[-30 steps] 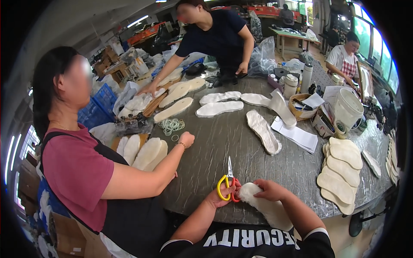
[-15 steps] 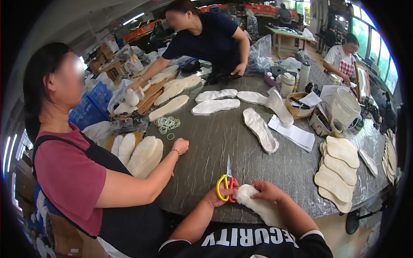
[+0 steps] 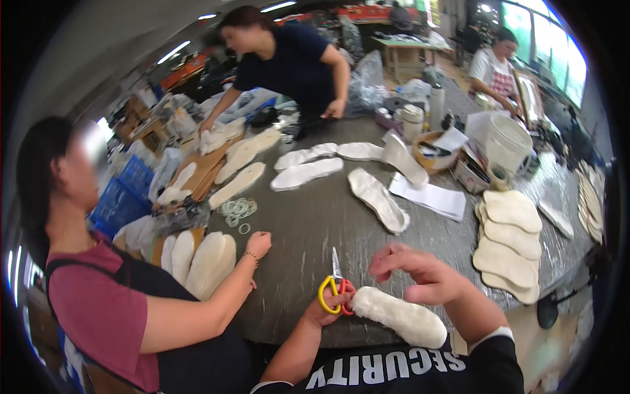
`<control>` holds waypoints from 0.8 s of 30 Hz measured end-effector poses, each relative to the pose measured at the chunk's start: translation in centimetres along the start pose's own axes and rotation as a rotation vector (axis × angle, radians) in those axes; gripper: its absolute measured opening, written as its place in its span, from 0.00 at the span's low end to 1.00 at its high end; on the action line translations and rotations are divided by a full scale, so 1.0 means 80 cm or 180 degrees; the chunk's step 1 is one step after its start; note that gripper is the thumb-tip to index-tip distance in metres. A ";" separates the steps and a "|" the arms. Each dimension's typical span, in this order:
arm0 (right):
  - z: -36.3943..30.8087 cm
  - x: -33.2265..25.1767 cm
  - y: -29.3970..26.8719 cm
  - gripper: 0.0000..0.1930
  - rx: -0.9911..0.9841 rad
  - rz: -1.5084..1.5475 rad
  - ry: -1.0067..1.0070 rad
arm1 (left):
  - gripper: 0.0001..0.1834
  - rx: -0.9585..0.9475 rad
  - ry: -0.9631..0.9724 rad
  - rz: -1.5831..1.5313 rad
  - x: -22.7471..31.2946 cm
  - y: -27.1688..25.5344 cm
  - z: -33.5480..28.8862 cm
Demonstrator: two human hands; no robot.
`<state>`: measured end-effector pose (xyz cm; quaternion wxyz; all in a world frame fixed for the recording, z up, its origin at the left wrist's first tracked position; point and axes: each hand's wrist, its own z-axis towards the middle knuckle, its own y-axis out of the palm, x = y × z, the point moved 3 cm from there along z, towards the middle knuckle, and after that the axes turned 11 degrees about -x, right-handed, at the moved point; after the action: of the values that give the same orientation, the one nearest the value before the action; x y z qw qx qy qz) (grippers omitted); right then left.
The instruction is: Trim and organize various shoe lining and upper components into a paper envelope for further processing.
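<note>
My left hand (image 3: 323, 310) is closed around scissors (image 3: 325, 297) with one yellow and one red handle, their blades pointing away from me. Against its fingertips rests the end of a fluffy cream insole (image 3: 401, 318); whether they also pinch it, I cannot tell. The insole lies fleece side up at the table's near edge. Above it, my right hand (image 3: 423, 274) hovers with fingers apart, slightly blurred, holding nothing. Farther off on the dark table (image 3: 295, 230) lies a white insole (image 3: 378, 200), among several similar ones.
Stacked cream insoles (image 3: 508, 249) lie at the right, and white paper (image 3: 428, 196) beyond my right hand. At the left, a co-worker's hand (image 3: 260, 244) rests near rubber bands (image 3: 237, 210) and fleecy insoles (image 3: 211, 262). Another person (image 3: 289, 62) leans over the far side. A white bucket (image 3: 508, 146) stands back right.
My right hand has let go of the fleecy insole and lifted off it. The insole now lies more exposed. The far person's arm has shifted among the white pieces; the view has turned a little.
</note>
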<state>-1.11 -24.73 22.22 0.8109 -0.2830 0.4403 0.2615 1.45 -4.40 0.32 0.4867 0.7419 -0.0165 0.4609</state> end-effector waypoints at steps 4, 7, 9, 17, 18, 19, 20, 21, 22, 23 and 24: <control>0.046 -0.119 0.024 0.28 -0.0701 0.1528 -0.1779 | 0.14 0.0018 0.0085 -0.0198 0.009 0.007 -0.003; 0.052 -0.135 0.031 0.27 -0.0678 0.1849 -0.2344 | 0.14 -0.0080 -0.0230 -0.0285 0.011 0.009 0.005; 0.065 -0.126 0.046 0.27 -0.0677 0.1974 -0.2256 | 0.14 -0.0085 -0.0292 -0.0332 0.010 0.006 0.006; 0.074 -0.119 0.036 0.29 -0.0967 0.2574 -0.1913 | 0.15 -0.0019 -0.0253 -0.0515 0.011 -0.001 -0.001; 0.071 -0.120 0.031 0.29 -0.1013 0.2646 -0.1867 | 0.15 -0.0014 -0.0240 -0.0539 0.012 -0.002 -0.002; 0.071 -0.120 0.033 0.30 -0.1060 0.2717 -0.1822 | 0.15 -0.0009 -0.0225 -0.0560 0.012 -0.002 -0.004; 0.072 -0.120 0.040 0.31 -0.1110 0.2788 -0.1777 | 0.15 0.0005 -0.0224 -0.0565 0.012 -0.003 -0.003; 0.075 -0.120 0.045 0.31 -0.1162 0.2858 -0.1734 | 0.15 -0.0003 -0.0233 -0.0574 0.012 -0.002 -0.003; 0.071 -0.122 0.051 0.32 -0.1229 0.2932 -0.1693 | 0.15 -0.0004 -0.0228 -0.0578 0.013 -0.002 -0.003; 0.074 -0.121 0.050 0.33 -0.1298 0.3004 -0.1652 | 0.15 -0.0007 -0.0222 -0.0582 0.014 -0.001 -0.003; 0.076 -0.122 0.048 0.34 -0.1368 0.3075 -0.1610 | 0.16 -0.0010 -0.0216 -0.0585 0.014 0.000 -0.004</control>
<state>-4.90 -19.58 32.49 0.6042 -0.1371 0.2492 0.7444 1.88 -3.69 1.13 0.5272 0.7547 0.0344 0.3889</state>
